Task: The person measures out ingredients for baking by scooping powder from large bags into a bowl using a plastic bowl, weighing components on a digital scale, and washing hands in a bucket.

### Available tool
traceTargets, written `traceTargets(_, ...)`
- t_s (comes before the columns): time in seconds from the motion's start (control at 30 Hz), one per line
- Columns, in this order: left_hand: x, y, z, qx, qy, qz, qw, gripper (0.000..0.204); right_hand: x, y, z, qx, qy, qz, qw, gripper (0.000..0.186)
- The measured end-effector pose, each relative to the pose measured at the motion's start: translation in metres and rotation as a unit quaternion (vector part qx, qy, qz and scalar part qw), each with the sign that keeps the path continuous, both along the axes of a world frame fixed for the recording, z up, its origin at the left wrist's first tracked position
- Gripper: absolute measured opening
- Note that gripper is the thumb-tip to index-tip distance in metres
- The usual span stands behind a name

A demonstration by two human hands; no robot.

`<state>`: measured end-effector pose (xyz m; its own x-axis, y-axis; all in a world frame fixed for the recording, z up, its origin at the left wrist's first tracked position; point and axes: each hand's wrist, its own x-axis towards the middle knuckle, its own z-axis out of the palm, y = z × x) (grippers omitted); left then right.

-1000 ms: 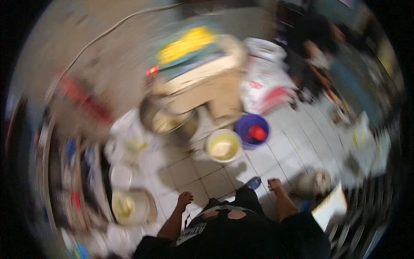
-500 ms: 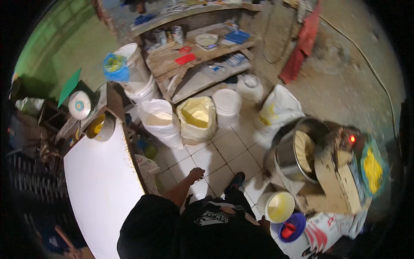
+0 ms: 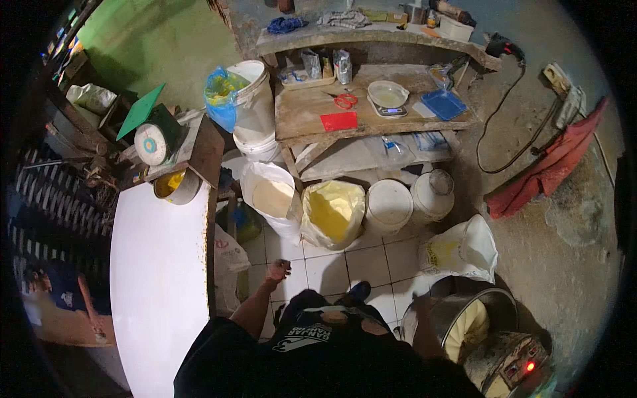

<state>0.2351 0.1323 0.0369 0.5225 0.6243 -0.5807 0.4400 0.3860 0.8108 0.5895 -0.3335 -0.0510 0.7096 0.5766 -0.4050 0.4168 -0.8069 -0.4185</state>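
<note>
My left hand (image 3: 279, 270) hangs over the tiled floor with its fingers loosely bent and apart, and nothing shows in it. Nearest to it are a white sack of pale powder (image 3: 262, 174) and a yellow-lined bag of yellow powder (image 3: 318, 229). My right hand (image 3: 421, 304) is smeared by motion in front of the metal mixer bowl (image 3: 505, 302); its fingers cannot be made out. A mass of pale dough (image 3: 466, 325) lies in that bowl.
A white-topped table (image 3: 156, 265) runs along my left, with a metal pot (image 3: 190, 190) and a dial scale (image 3: 153, 144) at its far end. Ahead stand lidded white buckets (image 3: 389, 202) and a wooden bench (image 3: 302, 119) carrying a bowl (image 3: 388, 93) on a digital scale. Another person (image 3: 66, 292) is at far left.
My view has swung right and up toward the bench and wall, with my body stepping forward. My right hand has come up from beside the white bucket to the mixer's side.
</note>
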Motion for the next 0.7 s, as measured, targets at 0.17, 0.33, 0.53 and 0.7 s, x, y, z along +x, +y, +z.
traceTargets(0.17,0.002,0.019,0.008,-0.017,0.035,0.066,0.997,0.035,0.121,0.115,0.029,0.25,0.304,-0.297,0.87,0.033)
traceTargets(0.33,0.003,0.037,0.02,0.012,0.074,0.122,0.99,0.037,0.131,0.195,0.062,0.282,0.35,-0.291,0.844,0.031)
traceTargets(0.53,0.091,0.158,0.062,0.229,-0.046,0.114,0.966,0.033,0.096,0.156,0.01,0.235,0.45,-0.309,0.804,0.024)
traceTargets(0.7,0.213,0.278,0.154,0.339,-0.152,0.115,0.921,0.032,0.09,0.128,0.005,0.16,0.433,-0.132,0.877,0.021)
